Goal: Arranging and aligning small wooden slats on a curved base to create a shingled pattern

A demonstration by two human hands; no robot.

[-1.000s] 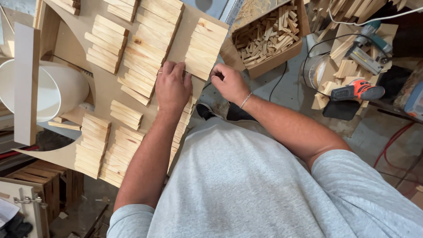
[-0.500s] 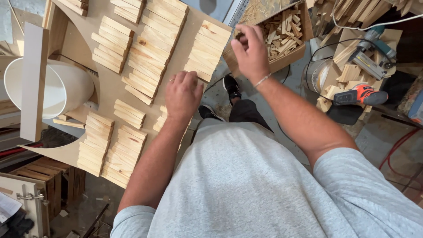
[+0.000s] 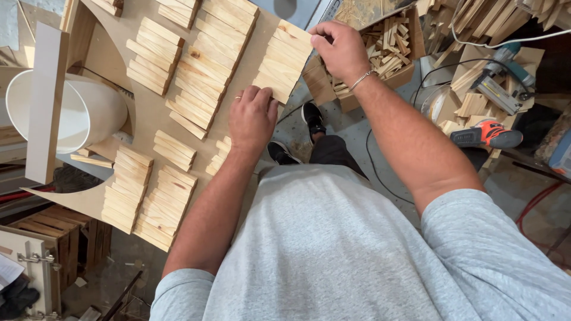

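Head view: our left hand [image 3: 253, 116] lies flat, fingers spread and released, on the plywood board [image 3: 119, 62], its fingertips touching the near edge of a row of slats [image 3: 284, 60]. Our right hand [image 3: 340, 49] pinches the far right corner of that same row, fingers curled around the end slat. Left of it runs a longer slat row [image 3: 209, 65], then a shorter one [image 3: 156, 54]; more stacks [image 3: 148, 196] lie near us on the board's left part. A white bucket [image 3: 71, 113] sits under the board at left, partly covered by a plank [image 3: 46, 101]. Right of our hand a cardboard box [image 3: 380, 50] holds loose offcuts. Farther right, a power tool [image 3: 488, 134] and saw [image 3: 502, 77] rest among scrap, with cables across the floor.
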